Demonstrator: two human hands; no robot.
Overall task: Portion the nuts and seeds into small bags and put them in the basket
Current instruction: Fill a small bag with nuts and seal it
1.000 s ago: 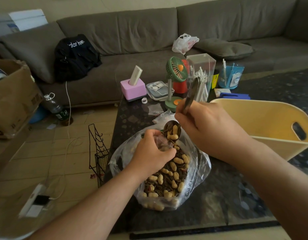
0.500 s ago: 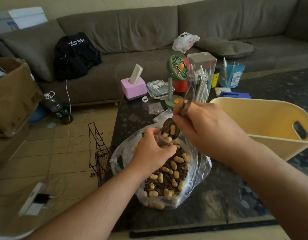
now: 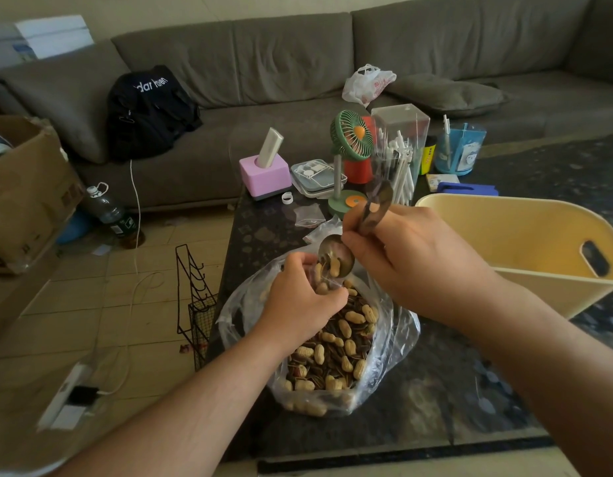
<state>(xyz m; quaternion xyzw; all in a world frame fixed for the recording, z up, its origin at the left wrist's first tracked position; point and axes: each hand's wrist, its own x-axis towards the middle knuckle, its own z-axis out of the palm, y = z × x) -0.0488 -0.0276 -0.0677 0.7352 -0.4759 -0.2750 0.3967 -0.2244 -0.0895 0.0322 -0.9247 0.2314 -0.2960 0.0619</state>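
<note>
White lettering runs across the top of a black backpack (image 3: 150, 111) resting on the grey sofa (image 3: 298, 63); it looks like "dar haven" or similar, with the first letters cut off by a fold and the rest blurred. A white plastic bag (image 3: 367, 82) on the sofa carries red print too small to read. The green label on a water bottle (image 3: 109, 215) on the floor is also unreadable.

Below both hands, the large bag (image 3: 336, 342) of nuts sits on the worktop (image 3: 436, 390). The basket (image 3: 525, 249) stands right of the right hand (image 3: 412, 259); the fan (image 3: 350, 156) stands behind it, the left hand (image 3: 298, 304) just beside.
</note>
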